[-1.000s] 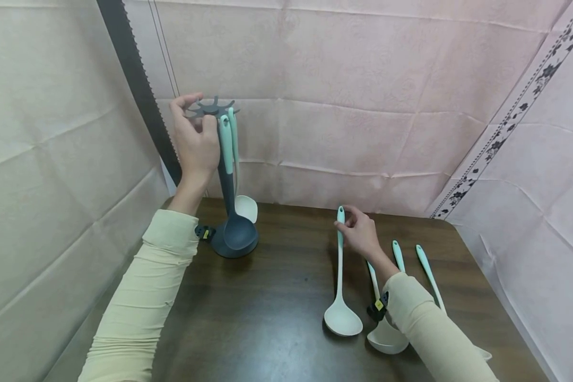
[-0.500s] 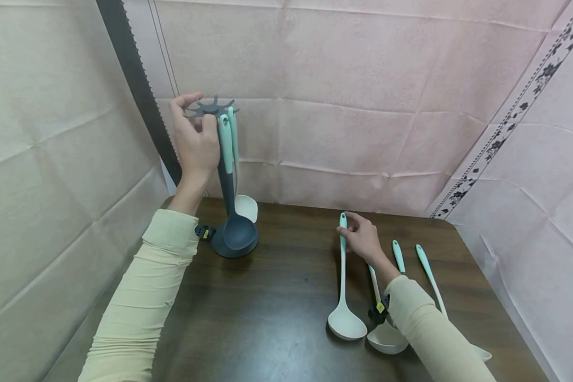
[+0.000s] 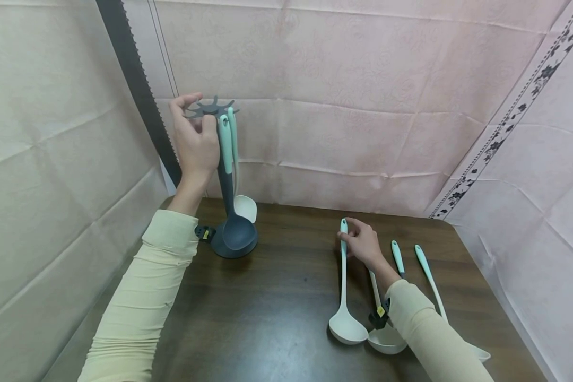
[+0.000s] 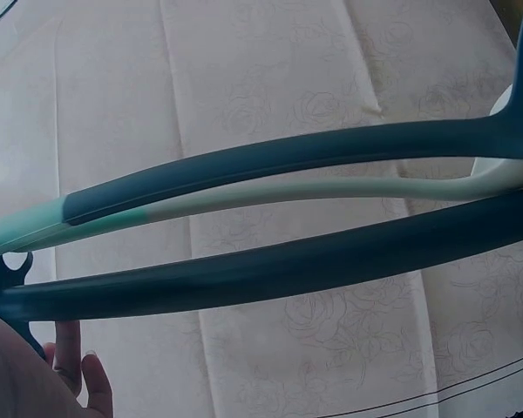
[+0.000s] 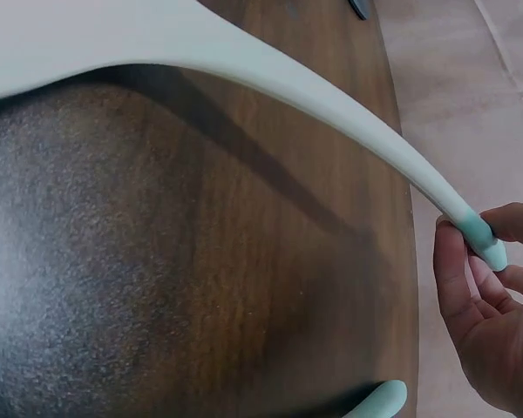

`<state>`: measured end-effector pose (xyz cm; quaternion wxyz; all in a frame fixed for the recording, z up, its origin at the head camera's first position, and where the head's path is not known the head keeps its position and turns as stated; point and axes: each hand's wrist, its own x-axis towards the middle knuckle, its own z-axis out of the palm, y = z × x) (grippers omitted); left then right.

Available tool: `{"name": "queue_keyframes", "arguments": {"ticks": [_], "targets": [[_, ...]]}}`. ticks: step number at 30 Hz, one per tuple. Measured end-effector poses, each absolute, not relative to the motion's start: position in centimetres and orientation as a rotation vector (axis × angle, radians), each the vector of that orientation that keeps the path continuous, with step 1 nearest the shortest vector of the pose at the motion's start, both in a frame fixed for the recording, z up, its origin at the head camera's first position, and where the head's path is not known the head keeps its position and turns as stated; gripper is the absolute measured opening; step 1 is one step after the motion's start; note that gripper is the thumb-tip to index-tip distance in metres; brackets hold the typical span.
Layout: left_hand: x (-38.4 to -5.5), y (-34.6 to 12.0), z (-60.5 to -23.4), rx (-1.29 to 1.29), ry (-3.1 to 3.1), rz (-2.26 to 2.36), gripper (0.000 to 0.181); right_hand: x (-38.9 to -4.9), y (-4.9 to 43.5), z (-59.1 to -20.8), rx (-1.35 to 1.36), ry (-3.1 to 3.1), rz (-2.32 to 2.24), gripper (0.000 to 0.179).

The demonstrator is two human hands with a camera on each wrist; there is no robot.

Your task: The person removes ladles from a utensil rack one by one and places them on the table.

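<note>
In the head view my left hand (image 3: 198, 140) grips the top of a dark blue utensil stand (image 3: 213, 109) with hooked arms. From the stand hang a dark blue ladle (image 3: 239, 232) with a mint handle and a white utensil (image 3: 245, 208), partly hidden behind it. My right hand (image 3: 364, 244) pinches a white ladle (image 3: 347, 324) by its mint handle end, bowl toward me. Seen from the right wrist, thumb and fingers close on the mint tip (image 5: 478, 231), and the ladle's shaft slopes above the wooden table, casting a shadow.
Right of the held ladle lies another white ladle-like utensil (image 3: 387, 339), partly under my right arm. Beyond it are two more mint handles (image 3: 398, 255), one ending in a white head (image 3: 479, 352). Pale cloth walls (image 3: 339, 106) enclose the brown table (image 3: 267, 297).
My right hand has brought the ladle a little nearer to me and slightly right, its bowl now beside the neighbouring white utensil. My left hand stays on the stand.
</note>
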<state>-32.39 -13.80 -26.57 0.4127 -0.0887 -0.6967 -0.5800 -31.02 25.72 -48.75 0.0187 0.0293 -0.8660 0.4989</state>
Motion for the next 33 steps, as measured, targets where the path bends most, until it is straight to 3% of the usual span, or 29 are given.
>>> {"name": "queue_keyframes", "arguments": {"ticks": [33], "targets": [[-32.7, -13.9, -26.6, -0.226, -1.749, -1.485, 0.045, -30.8, 26.4, -50.6, 0.064, -2.797, 1.533, 0.061]]}}
